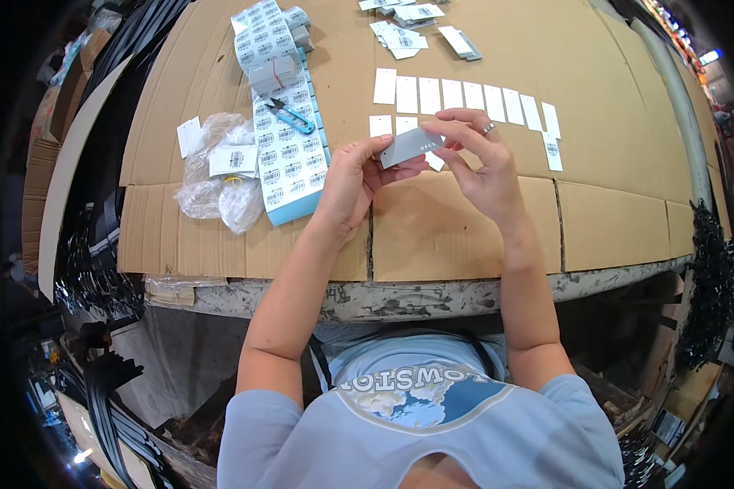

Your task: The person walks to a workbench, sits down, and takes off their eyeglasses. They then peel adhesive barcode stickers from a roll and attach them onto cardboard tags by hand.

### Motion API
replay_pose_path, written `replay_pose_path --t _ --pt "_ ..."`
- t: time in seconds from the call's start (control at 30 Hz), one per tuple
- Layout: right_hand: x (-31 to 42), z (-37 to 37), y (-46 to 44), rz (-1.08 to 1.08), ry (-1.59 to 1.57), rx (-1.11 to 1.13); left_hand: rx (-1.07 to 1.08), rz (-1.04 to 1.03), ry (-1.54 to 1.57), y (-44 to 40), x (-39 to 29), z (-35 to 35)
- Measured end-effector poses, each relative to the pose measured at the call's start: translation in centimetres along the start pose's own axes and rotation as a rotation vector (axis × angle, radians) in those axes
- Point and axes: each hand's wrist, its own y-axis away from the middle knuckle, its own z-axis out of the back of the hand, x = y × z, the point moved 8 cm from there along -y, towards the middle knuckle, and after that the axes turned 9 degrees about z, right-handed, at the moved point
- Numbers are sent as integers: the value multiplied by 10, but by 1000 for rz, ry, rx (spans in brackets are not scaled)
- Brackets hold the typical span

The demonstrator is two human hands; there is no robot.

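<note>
My left hand point(352, 178) pinches the left end of a grey hang tag point(406, 147) with pale lettering, thumb on top. My right hand point(485, 167), a ring on one finger, is closed at the tag's right end. Whether it is one tag or a thin stack I cannot tell. Beyond the hands, white hang tags point(430, 96) lie in a row, with a second row partly covered by my hands. One tag point(552, 151) at the right end bears a barcode sticker. To the left lies a long strip of barcode stickers point(289, 167).
Blue-handled thread snips point(294, 117) and a banded stack of tags point(272, 74) rest on the stickers. Clear plastic bags point(240, 204) lie left of them. Several tag piles point(400, 39) sit at the back. Cardboard point(465, 224) covers the table, whose rounded front edge point(408, 300) is worn.
</note>
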Motion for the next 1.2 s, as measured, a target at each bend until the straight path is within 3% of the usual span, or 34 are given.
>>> replay_pose_path --t 0.1,0.17,0.2,0.27,0.5,0.63,0.73,0.93,1.0,1.07,1.13,1.2 --pt "-1 3 3 88 32 -42 36 57 27 1 3 -4" --pt "-19 10 8 -123 -54 -120 74 94 41 1 5 -7" --pt "-18 11 9 -116 -47 -124 38 68 -3 1 5 -4" --pt "-50 -3 29 -613 -676 -303 12 39 -47 0 5 -1" --pt "-58 -12 36 -660 -756 -372 -41 -27 -166 -1 5 -1" --pt "-59 4 19 -564 -567 -457 -126 21 -275 1 11 -3" --pt "-57 18 -15 -501 -522 -484 -56 -81 -451 2 9 -13" --pt "-87 17 -94 -381 -492 -525 -44 -127 -396 5 5 -11" --pt "-110 -1 -85 -634 -204 -367 -44 -125 -406 6 4 -11" --pt "-146 1 -70 -529 -65 -389 -40 -142 -370 7 3 -11" --pt "-126 14 -53 -417 372 -343 -44 -146 -357 10 0 -13" --pt "-117 27 -31 -508 197 -349 -40 -137 -349 11 4 -14"
